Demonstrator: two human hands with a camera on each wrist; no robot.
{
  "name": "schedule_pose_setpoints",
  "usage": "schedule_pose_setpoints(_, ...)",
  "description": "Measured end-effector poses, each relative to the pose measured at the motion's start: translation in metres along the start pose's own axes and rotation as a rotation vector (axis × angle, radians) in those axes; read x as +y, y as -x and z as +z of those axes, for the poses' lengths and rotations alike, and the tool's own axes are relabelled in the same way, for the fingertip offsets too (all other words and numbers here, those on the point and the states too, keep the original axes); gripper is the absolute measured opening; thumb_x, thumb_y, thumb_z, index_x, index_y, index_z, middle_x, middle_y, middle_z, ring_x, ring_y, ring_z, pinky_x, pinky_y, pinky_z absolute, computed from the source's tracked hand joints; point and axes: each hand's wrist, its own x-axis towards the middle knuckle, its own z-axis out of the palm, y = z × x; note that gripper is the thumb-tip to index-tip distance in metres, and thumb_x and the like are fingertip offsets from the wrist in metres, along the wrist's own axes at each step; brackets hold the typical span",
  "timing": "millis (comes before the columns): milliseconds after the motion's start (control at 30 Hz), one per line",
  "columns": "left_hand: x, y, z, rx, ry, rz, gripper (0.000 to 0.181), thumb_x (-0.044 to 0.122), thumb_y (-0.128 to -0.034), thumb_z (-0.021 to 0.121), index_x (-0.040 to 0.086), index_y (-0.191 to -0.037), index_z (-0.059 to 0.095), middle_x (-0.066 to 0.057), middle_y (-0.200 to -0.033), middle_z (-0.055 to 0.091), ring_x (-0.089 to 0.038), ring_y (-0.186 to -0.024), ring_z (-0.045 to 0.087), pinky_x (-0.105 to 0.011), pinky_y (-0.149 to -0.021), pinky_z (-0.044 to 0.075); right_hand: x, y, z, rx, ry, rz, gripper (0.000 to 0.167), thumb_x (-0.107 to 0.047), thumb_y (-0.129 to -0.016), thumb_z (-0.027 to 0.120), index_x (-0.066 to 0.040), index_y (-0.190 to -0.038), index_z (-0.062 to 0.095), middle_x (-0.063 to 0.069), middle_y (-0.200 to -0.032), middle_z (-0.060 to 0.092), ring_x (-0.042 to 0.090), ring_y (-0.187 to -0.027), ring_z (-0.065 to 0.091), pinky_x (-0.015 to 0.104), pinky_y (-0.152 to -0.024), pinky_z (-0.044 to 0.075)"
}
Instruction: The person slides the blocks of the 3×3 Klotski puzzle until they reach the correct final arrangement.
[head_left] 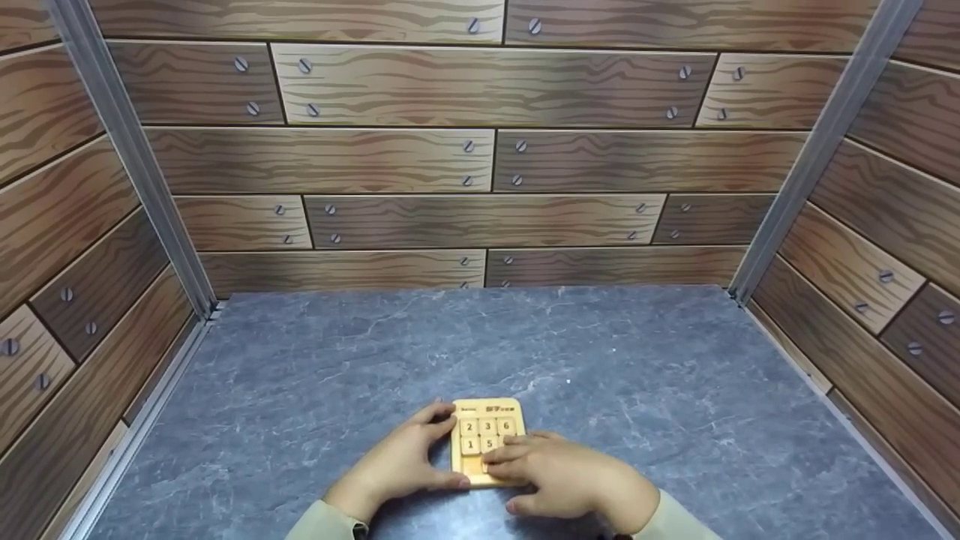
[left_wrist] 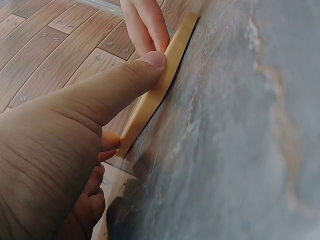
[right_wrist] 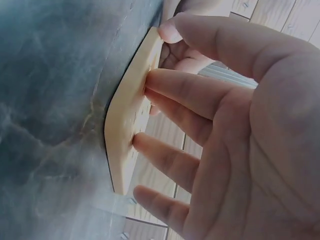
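Note:
A yellow number slide puzzle (head_left: 480,403) lies flat on the table close to the front, its top row of tiles reading 2, 3, 6 and the row below beginning 1, 5. My left hand (head_left: 397,461) grips its left side, thumb at the bottom edge and fingers by the upper left corner. From the right, my right hand (head_left: 566,476) reaches over the lower tiles with extended fingertips touching them, hiding some numbers. The right wrist view shows those fingers (right_wrist: 175,160) nearly straight against the puzzle face. In the left wrist view the left thumb (left_wrist: 125,82) presses the puzzle's edge.
A grey-blue marbled tabletop (head_left: 480,337) spreads around the puzzle. Wood-patterned panels (head_left: 487,157) with printed screws enclose the back and both sides. Metal posts (head_left: 142,165) stand at the back corners.

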Motion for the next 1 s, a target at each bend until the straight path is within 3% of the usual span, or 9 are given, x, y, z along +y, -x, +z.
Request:
schedule_pose_setpoints(133, -0.001, 0.001, -0.001, -0.004, -0.003, -0.006, 0.112, 0.063, -0.082, 0.096, -0.001, -0.164, 0.055, -0.009, -0.181, 0.045, -0.042, -0.168, 0.044, -0.065, -0.136, 0.04, 0.0, -0.009, 0.001, 0.039, 0.005, -0.024, 0.049, -0.049, -0.108, 0.073, -0.025, -0.15, 0.075, -0.017, -0.163, 0.065, 0.018, -0.158, 0.057, 0.057, -0.137, 0.042)
schedule_pose_setpoints(300, 0.0, 0.003, 0.0, -0.04, 0.01, -0.014, 0.112, 0.065, -0.0826, 0.096, 0.0, -0.164, 0.055, -0.009, -0.18, 0.046, -0.041, -0.167, 0.044, -0.064, -0.135, 0.043, 0.005, -0.021, 0.012, 0.198, -0.026, -0.105, 0.028, -0.042, -0.109, 0.074, -0.021, -0.122, 0.089, -0.014, -0.136, 0.079, 0.012, -0.133, 0.072, 0.05, -0.131, 0.05)
schedule_pose_setpoints(400, 0.0, 0.004, 0.0, -0.036, 0.012, -0.012, 0.113, 0.066, -0.0827, 0.095, 0.0, -0.165, 0.055, -0.009, -0.18, 0.046, -0.04, -0.168, 0.044, -0.064, -0.135, 0.043, 0.009, -0.026, 0.017, 0.269, 0.013, -0.152, 0.023, -0.039, -0.109, 0.074, -0.022, -0.113, 0.09, -0.014, -0.129, 0.08, 0.011, -0.13, 0.073, 0.047, -0.129, 0.052)
schedule_pose_setpoints(500, 0.0, 0.005, 0.0, -0.017, 0.013, -0.008, 0.113, 0.065, -0.0825, 0.096, -0.001, -0.164, 0.055, -0.009, -0.18, 0.046, -0.041, -0.167, 0.045, -0.065, -0.135, 0.042, 0.012, -0.028, 0.02, 0.3, 0.061, -0.179, 0.026, -0.041, -0.11, 0.072, -0.022, -0.12, 0.087, -0.012, -0.134, 0.078, 0.013, -0.134, 0.071, 0.045, -0.128, 0.053)
schedule_pose_setpoints(567, 0.0, 0.005, 0.001, -0.008, 0.016, -0.001, 0.113, 0.065, -0.0826, 0.096, -0.001, -0.165, 0.055, -0.009, -0.18, 0.046, -0.042, -0.167, 0.045, -0.066, -0.134, 0.042, 0.014, -0.029, 0.02, 0.295, 0.076, -0.179, 0.036, -0.046, -0.112, 0.069, -0.021, -0.135, 0.082, -0.008, -0.148, 0.074, 0.018, -0.146, 0.067, 0.049, -0.131, 0.052)
schedule_pose_setpoints(733, 0.001, 0.004, 0.003, 0.001, 0.017, 0.008, 0.113, 0.065, -0.0825, 0.096, -0.001, -0.164, 0.055, -0.01, -0.18, 0.046, -0.044, -0.165, 0.046, -0.068, -0.134, 0.042, 0.017, -0.025, 0.021, 0.163, 0.007, -0.114, 0.074, -0.065, -0.11, 0.062, -0.022, -0.171, 0.053, -0.006, -0.182, 0.044, 0.028, -0.176, 0.031, 0.067, -0.141, 0.031)
schedule_pose_setpoints(833, 0.002, 0.002, 0.003, 0.002, 0.013, 0.004, 0.113, 0.065, -0.0821, 0.096, -0.002, -0.164, 0.055, -0.01, -0.18, 0.046, -0.044, -0.166, 0.046, -0.068, -0.134, 0.042, 0.018, -0.025, 0.021, 0.103, -0.025, -0.076, 0.082, -0.069, -0.108, 0.062, -0.023, -0.175, 0.046, -0.01, -0.185, 0.037, 0.027, -0.179, 0.02, 0.069, -0.143, 0.023)
schedule_pose_setpoints(1000, 0.002, -0.002, 0.001, 0.0, 0.012, -0.002, 0.112, 0.065, -0.0821, 0.096, 0.0, -0.164, 0.055, -0.009, -0.181, 0.045, -0.043, -0.166, 0.045, -0.067, -0.135, 0.041, 0.015, -0.025, 0.018, 0.1, -0.002, -0.043, 0.083, -0.068, -0.106, 0.065, -0.025, -0.174, 0.047, -0.012, -0.184, 0.039, 0.027, -0.179, 0.022, 0.067, -0.144, 0.023)
